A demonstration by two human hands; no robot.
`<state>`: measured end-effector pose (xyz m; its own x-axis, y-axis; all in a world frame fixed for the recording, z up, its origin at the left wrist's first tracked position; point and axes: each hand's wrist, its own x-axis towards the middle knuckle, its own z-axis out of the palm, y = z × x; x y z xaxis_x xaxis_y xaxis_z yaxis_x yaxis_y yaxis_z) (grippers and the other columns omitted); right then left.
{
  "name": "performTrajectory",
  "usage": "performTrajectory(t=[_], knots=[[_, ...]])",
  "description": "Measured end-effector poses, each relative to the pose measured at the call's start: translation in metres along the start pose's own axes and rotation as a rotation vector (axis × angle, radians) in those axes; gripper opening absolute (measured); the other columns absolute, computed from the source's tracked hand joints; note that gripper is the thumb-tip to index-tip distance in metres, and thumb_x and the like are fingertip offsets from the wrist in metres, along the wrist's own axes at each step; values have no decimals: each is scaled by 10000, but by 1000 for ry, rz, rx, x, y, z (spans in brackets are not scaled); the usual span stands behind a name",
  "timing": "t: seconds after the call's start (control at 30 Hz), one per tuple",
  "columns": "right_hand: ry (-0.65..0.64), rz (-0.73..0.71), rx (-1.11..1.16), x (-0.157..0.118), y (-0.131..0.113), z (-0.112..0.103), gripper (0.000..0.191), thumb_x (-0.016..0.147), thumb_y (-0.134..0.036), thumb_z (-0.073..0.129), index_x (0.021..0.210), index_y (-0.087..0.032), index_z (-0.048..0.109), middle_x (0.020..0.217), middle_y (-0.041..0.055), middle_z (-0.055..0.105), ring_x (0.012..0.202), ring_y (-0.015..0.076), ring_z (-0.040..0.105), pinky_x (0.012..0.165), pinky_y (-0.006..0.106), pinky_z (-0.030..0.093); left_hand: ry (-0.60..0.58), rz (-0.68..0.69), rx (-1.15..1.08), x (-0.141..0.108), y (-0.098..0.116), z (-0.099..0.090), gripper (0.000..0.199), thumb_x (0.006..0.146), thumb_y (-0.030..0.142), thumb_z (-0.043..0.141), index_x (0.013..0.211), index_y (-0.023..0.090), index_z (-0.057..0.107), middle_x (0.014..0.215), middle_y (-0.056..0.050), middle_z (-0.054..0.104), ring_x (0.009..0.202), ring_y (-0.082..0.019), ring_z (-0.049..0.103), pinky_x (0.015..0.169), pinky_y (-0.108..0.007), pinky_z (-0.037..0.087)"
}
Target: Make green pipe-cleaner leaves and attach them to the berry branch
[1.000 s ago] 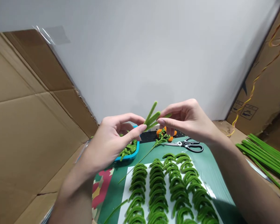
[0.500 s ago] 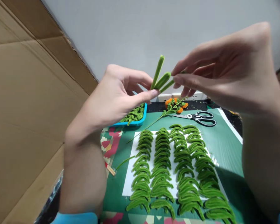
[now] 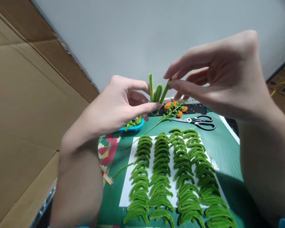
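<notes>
Between the fingers and thumb of my left hand (image 3: 130,104) is pinched a folded green pipe cleaner (image 3: 158,93), its pieces fanning upward. My right hand (image 3: 192,77) pinches the upper end of the rightmost piece, a little higher than my left hand. Below both hands, several curved green pipe-cleaner pieces (image 3: 161,161) lie in four-abreast style columns on a sheet of white paper (image 3: 127,193) and past its near edge.
Black-handled scissors (image 3: 197,121) lie behind the paper, beside an orange-and-green pipe-cleaner flower stem (image 3: 173,110). A blue tray (image 3: 137,127) holds more green pieces. Cardboard (image 3: 26,95) rises on the left; a green mat (image 3: 230,158) covers the table.
Both hands have come slightly lower, and my right hand has shifted left. The held pipe cleaner has turned more upright. The view has also moved a little.
</notes>
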<state>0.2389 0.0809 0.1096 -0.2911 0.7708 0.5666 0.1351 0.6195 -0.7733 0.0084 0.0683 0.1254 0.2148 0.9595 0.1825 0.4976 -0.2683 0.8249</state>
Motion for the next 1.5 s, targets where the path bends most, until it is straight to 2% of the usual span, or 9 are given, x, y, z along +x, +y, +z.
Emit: performTrajectory(t=[0.13,0.27,0.4,0.47,0.7,0.93,1.1,1.27,1.5], knots=[[67,-30,33,6,6,10,303,816,-217,906,1084,-226,767,1073,51,766,966,235,779,644,257,619,-46,73,11,4,-1,9,291,773,385,901,924,171,775,701,-19,741,590,-188,719,490,-252,542],[113,-28,81,12,17,17,387,824,-321,907,1146,-220,718,1003,68,764,855,212,775,640,281,621,-43,80,-55,8,-7,19,271,867,422,828,906,173,726,697,-39,733,591,-217,749,435,-258,514],[106,-9,148,15,27,19,353,862,-418,859,1083,-183,716,878,66,769,697,194,754,601,313,626,-93,92,-70,11,-11,22,256,943,433,740,964,180,713,836,-59,763,638,-197,756,463,-248,517],[95,-4,161,16,29,20,294,868,-405,846,1000,-167,733,873,77,781,696,192,754,615,324,633,-85,105,-70,11,-12,21,238,974,425,697,979,187,698,802,-32,726,624,-172,733,480,-235,512],[106,-16,150,18,31,23,113,880,-248,781,957,-168,762,859,68,790,738,187,761,656,327,630,-50,116,-76,12,-9,19,177,969,371,705,972,199,661,834,-13,684,607,-140,691,470,-225,466],[49,-34,116,19,31,21,149,917,-243,729,1001,-169,827,847,61,798,751,183,758,678,321,623,28,145,-75,10,-5,20,211,993,409,665,972,201,637,853,-11,655,575,-125,667,451,-220,456],[-15,-40,129,20,35,21,178,918,-261,741,1015,-185,870,832,59,816,712,184,752,681,340,639,56,162,-116,11,-5,20,252,1013,440,627,948,197,620,850,-6,640,612,-114,634,533,-224,548],[-14,22,224,20,39,22,142,877,-257,778,949,-174,868,805,67,807,623,169,716,573,320,624,43,151,-147,13,-9,22,255,1028,443,617,968,196,611,877,-1,635,559,-100,657,490,-220,518],[-25,38,252,23,42,20,126,857,-278,809,878,-157,839,735,59,778,611,161,706,596,313,617,16,158,-151,11,-10,24,266,990,446,688,947,192,620,861,-1,627,572,-125,682,521,-249,585]])
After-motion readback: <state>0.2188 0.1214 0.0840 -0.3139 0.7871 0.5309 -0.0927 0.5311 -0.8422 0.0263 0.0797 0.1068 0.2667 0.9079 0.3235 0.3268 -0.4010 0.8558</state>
